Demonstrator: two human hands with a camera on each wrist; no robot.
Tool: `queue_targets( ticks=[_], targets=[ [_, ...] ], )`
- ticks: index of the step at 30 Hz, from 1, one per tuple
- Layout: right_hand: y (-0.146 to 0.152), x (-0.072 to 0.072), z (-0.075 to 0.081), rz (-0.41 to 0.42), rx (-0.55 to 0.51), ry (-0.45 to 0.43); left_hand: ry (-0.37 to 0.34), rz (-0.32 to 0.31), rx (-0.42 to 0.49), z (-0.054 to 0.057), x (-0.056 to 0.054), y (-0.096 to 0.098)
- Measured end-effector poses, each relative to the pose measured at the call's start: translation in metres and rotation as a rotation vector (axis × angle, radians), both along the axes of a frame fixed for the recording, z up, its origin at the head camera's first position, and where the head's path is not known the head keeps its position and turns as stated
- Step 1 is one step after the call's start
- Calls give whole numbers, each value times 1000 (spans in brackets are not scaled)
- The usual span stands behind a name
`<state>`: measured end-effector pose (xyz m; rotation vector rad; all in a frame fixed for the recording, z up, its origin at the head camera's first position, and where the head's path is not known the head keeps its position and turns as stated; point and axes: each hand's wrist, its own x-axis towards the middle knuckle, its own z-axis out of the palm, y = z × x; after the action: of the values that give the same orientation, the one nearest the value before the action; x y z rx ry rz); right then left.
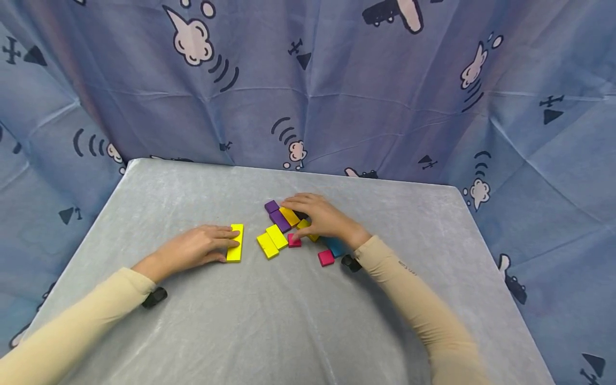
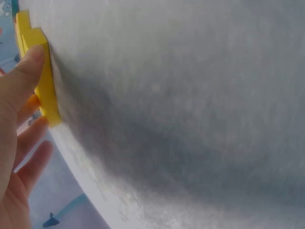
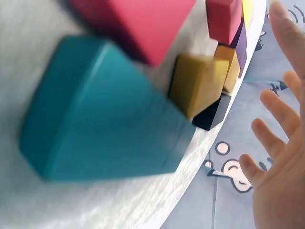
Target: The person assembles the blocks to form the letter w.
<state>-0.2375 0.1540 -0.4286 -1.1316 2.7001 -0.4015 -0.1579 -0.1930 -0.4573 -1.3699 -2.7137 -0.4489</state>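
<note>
Left of the frame's centre, the left hand (image 1: 194,248) grips the yellow bar (image 1: 233,255), its long axis running up the picture, while the right hand (image 1: 323,216), fingers loose, hangs rightward, nearest the small pink block (image 1: 294,243), perhaps touching it.

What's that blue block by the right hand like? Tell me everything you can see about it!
The blue block is teal, with flat faces and straight edges. It looks smooth and slightly shiny, maybe painted wood or plastic. It lies on the grey cloth, near a pinkish-red block and a dark yellow block; whether they touch, I can't tell. Nothing holds it. The right hand reaches past it, and the wrist hides part of it in the head view.
</note>
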Motion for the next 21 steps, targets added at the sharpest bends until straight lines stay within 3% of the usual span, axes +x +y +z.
queue_targets(
  ticks=[9, 15, 21],
  targets=[
    [-17, 8, -5, 62, 11, -19, 5, 30, 9, -2, 11, 5],
    [-29, 13, -12, 155, -3, 20, 50, 42, 19, -4, 18, 7],
    [-37, 16, -17, 186, 34, 41, 95, 64, 6, -6, 25, 9]
  ],
)
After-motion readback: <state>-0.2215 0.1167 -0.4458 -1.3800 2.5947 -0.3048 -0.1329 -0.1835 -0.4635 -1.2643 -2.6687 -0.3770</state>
